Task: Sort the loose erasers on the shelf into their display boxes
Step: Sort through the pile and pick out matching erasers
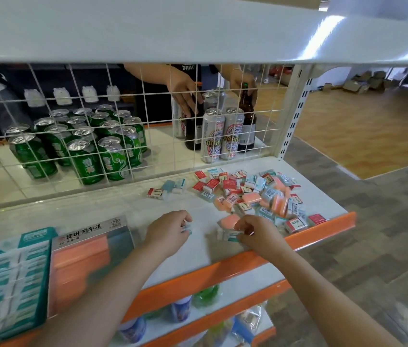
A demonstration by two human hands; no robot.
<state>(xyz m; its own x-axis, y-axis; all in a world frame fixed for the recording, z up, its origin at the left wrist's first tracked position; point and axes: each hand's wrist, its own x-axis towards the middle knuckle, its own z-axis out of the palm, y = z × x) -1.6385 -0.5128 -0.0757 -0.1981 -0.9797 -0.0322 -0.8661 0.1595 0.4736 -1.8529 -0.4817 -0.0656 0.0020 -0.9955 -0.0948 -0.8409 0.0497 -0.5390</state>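
Observation:
A pile of loose erasers point(255, 194) in red, teal and pink wrappers covers the right part of the white shelf point(112, 209). My left hand point(167, 231) pinches a teal-and-white eraser point(188, 228) just above the shelf. To its right, my right hand point(255, 234) grips teal-wrapped erasers point(230, 235) at the near edge of the pile, beside a pink eraser point(228, 220). At the left stand two display boxes: a teal box point(5, 279) filled with teal erasers and a grey-topped box point(80, 266) holding pink ones. Three stray erasers point(167, 189) lie apart near the wire grid.
A white wire grid point(122, 121) backs the shelf; behind it stand green cans point(85, 146), silver cans and brown bottles, where another person's hands point(185, 93) reach. An orange lip point(323, 231) edges the shelf front. Lower shelves hold bottles. A shelf board hangs overhead.

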